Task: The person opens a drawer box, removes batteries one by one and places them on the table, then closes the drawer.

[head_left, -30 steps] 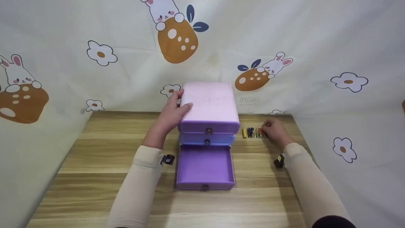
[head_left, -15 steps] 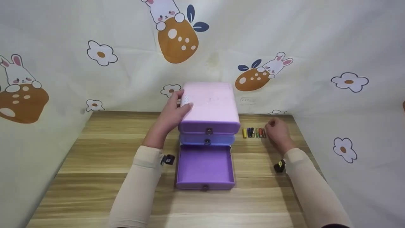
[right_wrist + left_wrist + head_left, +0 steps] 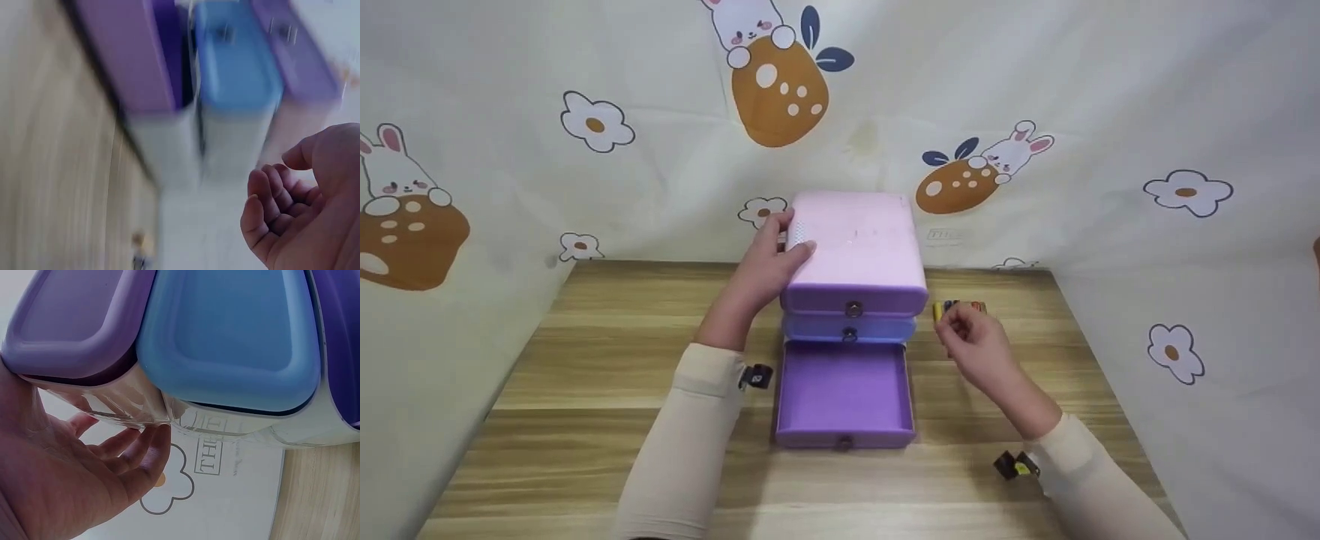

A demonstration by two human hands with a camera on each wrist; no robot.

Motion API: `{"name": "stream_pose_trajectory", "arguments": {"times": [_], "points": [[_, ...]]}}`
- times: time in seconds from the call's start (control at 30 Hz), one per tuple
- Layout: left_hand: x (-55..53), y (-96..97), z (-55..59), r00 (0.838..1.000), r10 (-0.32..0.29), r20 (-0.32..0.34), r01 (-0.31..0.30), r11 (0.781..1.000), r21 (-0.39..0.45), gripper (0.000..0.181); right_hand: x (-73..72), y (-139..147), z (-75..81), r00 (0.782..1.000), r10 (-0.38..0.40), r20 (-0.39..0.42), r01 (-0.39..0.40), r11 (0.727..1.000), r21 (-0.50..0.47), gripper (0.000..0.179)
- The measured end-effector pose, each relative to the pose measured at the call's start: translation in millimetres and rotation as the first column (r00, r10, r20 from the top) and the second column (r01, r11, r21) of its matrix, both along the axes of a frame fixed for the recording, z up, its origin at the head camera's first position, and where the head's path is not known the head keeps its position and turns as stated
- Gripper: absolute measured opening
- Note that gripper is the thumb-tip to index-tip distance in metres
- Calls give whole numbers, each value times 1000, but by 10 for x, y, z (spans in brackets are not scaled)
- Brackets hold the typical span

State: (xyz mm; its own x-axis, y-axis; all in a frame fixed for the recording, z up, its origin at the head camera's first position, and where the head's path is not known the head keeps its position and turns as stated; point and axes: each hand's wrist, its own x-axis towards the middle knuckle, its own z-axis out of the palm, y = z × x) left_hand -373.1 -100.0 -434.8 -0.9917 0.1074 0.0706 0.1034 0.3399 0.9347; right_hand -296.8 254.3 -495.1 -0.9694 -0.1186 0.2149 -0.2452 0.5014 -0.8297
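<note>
A small desktop drawer cabinet (image 3: 859, 240) with a pink top stands at the centre of the table in the head view. Its purple bottom drawer (image 3: 844, 439) is pulled out, with nothing visible inside; the blue middle drawer (image 3: 230, 337) and purple top drawer (image 3: 79, 332) are in. My left hand (image 3: 769, 266) holds the cabinet's upper left edge, thumb on top, fingers bent against the side. Right of the cabinet hovers my right hand (image 3: 982, 349), fingers loosely curled, thumb apart, palm empty in the right wrist view. It partly hides a row of several small batteries (image 3: 937, 312).
A wood-grain table (image 3: 607, 390) lies beneath everything. A pale cloth (image 3: 660, 180) printed with rabbits and flowers hangs behind and at both sides. The pulled-out drawer juts toward the front. The right wrist view is blurred.
My right hand has left the right end of the battery row and moved left and nearer, toward the cabinet. My left hand stays on the cabinet.
</note>
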Motion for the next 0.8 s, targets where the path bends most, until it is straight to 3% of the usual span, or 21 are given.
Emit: {"name": "stream_pose_trajectory", "arguments": {"times": [0.23,0.33,0.47,0.63,0.8], "points": [[-10,-4,-9,1000,0,-12,0,1000,9,76,651,-398,101,971,213,-108,-200,972,122,17],[-12,-9,-19,1000,-6,-18,6,1000,12,76,868,-538,56,943,310,-123,-284,940,190,16],[-9,-12,-26,1000,-4,-21,5,1000,23,76,1077,-697,-85,900,413,-140,-349,875,337,10],[-7,-8,-22,1000,1,-13,-1,1000,22,76,1212,-824,-294,893,432,-126,-315,800,510,8],[-9,-15,-23,1000,-1,-12,1,1000,11,75,1246,-876,-452,891,405,-206,-205,763,613,15]]}}
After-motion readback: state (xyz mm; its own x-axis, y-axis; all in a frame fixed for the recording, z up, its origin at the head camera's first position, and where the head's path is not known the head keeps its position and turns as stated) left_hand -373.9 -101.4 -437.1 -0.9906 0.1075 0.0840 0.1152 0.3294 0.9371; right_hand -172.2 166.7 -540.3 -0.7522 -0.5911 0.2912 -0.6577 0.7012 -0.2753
